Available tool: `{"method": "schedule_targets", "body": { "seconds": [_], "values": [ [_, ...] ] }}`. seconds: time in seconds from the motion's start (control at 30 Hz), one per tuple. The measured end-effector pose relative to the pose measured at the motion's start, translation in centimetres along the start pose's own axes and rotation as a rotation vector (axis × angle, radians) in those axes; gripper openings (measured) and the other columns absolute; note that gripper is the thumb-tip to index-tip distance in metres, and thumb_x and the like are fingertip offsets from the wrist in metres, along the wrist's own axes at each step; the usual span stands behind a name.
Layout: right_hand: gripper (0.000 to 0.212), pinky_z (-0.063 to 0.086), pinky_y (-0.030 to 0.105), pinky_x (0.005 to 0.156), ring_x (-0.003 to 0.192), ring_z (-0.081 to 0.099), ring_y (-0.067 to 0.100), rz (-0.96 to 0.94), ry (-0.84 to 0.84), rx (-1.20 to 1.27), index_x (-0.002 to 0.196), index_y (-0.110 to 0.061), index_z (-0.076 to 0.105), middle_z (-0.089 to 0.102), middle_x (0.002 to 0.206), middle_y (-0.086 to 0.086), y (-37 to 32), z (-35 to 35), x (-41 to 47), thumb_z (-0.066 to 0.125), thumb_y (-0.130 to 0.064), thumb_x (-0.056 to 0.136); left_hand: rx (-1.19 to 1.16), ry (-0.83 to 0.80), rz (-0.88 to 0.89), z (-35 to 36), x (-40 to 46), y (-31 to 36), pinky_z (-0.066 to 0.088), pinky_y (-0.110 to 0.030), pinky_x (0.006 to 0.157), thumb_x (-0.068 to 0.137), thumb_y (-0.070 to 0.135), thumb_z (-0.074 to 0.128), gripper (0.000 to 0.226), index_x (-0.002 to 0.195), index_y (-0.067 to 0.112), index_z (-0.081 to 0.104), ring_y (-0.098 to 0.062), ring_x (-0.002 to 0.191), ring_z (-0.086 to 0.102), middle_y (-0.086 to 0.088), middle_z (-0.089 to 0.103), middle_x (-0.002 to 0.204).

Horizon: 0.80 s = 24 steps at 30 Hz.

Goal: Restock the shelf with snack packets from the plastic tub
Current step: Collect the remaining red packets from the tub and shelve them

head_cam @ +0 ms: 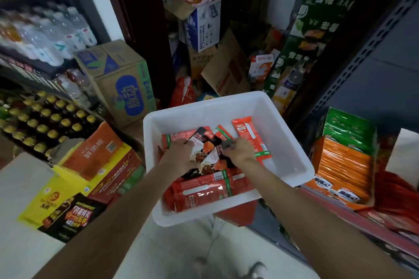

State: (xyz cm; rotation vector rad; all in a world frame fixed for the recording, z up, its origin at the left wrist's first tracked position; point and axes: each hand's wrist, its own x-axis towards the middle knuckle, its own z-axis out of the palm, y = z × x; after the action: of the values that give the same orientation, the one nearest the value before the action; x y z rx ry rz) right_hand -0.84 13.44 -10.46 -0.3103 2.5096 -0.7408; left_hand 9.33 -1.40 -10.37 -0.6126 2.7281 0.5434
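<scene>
A white plastic tub (283,142) sits in front of me, its right corner over the shelf edge. Inside lie red snack packets (204,192) and a pile of black-and-orange snack packets (210,154). My left hand (179,154) reaches into the tub and grips the black-and-orange packets from the left. My right hand (239,150) grips the same pile from the right. One long red packet (250,138) lies flat beyond my right hand. The shelf (340,201) at the right holds rows of orange and green packets (347,156).
Cardboard cartons (120,79) and drink boxes (95,158) are stacked on the left, beside racks of bottles (45,120). More boxes (201,27) crowd the back of the aisle. A perforated metal upright (371,36) frames the shelf. Pale floor (181,251) shows below the tub.
</scene>
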Motion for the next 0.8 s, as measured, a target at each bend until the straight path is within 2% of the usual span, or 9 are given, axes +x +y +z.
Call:
{"method": "schedule_targets", "body": {
  "seconds": [0.13,0.2,0.27,0.4,0.47,0.53,0.63,0.7,0.8],
  "values": [
    [0.015,0.039,0.026,0.067,0.086,0.054,0.019,0.013,0.030,0.151,0.100,-0.001,0.065,0.055,0.088,0.007,-1.1,-0.4,0.5,0.056,-0.006,0.089,-0.109,-0.015,0.068,0.0,-0.6,0.4,0.032,-0.036,0.108,0.074,0.046,0.074,0.081,0.137,0.008,0.040,-0.026,0.130,0.035,-0.011,0.040,0.140],
    [0.006,0.047,0.034,0.066,0.079,0.055,0.022,0.079,0.000,0.400,0.094,-0.004,0.058,0.056,0.085,0.009,-1.6,-0.5,0.5,0.053,-0.003,0.091,-0.109,-0.038,0.109,0.0,-0.8,0.8,0.030,-0.036,0.109,0.071,0.051,0.075,0.092,0.141,0.009,0.033,-0.026,0.132,0.032,-0.010,0.036,0.142],
    [0.010,0.049,0.031,0.055,0.066,0.055,0.023,0.201,-0.064,0.708,0.086,-0.005,0.051,0.055,0.077,0.011,-2.2,-0.8,0.3,0.047,-0.001,0.094,-0.084,-0.036,0.138,-0.1,-0.8,1.1,0.031,-0.039,0.108,0.069,0.053,0.075,0.094,0.141,0.010,0.031,-0.027,0.131,0.031,-0.010,0.036,0.141],
    [0.010,0.055,0.025,0.052,0.072,0.061,0.020,0.232,-0.183,1.006,0.094,-0.002,0.051,0.059,0.084,0.014,-3.1,-2.0,-0.6,0.042,-0.004,0.098,-0.068,0.058,0.144,-0.5,-0.5,1.6,0.039,-0.039,0.102,0.085,0.035,0.066,0.061,0.135,0.013,0.039,-0.026,0.125,0.039,-0.009,0.042,0.134],
    [0.024,0.057,0.027,0.064,0.084,0.064,0.022,0.203,-0.234,1.080,0.095,-0.003,0.055,0.064,0.091,0.014,-3.2,-2.4,-0.8,0.040,-0.020,0.101,-0.096,0.209,0.155,-1.1,-0.6,1.6,0.043,-0.037,0.098,0.095,0.023,0.053,0.039,0.132,0.013,0.048,-0.026,0.119,0.048,-0.010,0.048,0.126],
    [0.036,0.054,0.034,0.079,0.094,0.061,0.024,0.175,-0.162,0.921,0.094,-0.006,0.058,0.064,0.096,0.011,-2.8,-2.1,-0.5,0.039,-0.035,0.100,-0.168,0.291,0.099,-1.9,-0.9,1.2,0.046,-0.036,0.092,0.097,0.018,0.048,0.031,0.127,0.011,0.055,-0.028,0.109,0.056,-0.011,0.057,0.117],
    [0.034,0.047,0.032,0.079,0.093,0.055,0.022,0.076,-0.040,0.216,0.107,-0.003,0.053,0.055,0.098,0.007,-1.5,-0.7,0.4,0.055,-0.033,0.093,-0.304,0.340,-0.001,-2.8,-0.9,0.2,0.045,-0.034,0.083,0.095,0.020,0.052,0.023,0.112,0.007,0.061,-0.029,0.099,0.062,-0.011,0.067,0.104],
    [0.036,0.044,0.024,0.060,0.090,0.059,0.023,0.084,-0.087,0.080,0.108,-0.002,0.052,0.059,0.099,0.009,-1.1,0.4,0.4,0.066,-0.027,0.086,-0.400,0.336,-0.037,-3.3,-1.0,-0.4,0.044,-0.029,0.084,0.094,0.019,0.055,0.023,0.111,0.005,0.061,-0.026,0.100,0.062,-0.009,0.067,0.104],
    [0.038,0.044,0.024,0.067,0.099,0.063,0.026,0.101,-0.080,0.048,0.112,0.000,0.057,0.065,0.107,0.014,-1.4,1.4,0.1,0.072,-0.019,0.082,-0.574,0.314,-0.061,-3.9,-1.4,-1.0,0.037,-0.019,0.077,0.091,0.016,0.060,0.026,0.116,0.008,0.060,-0.017,0.096,0.060,-0.002,0.065,0.103]
  ]
}}
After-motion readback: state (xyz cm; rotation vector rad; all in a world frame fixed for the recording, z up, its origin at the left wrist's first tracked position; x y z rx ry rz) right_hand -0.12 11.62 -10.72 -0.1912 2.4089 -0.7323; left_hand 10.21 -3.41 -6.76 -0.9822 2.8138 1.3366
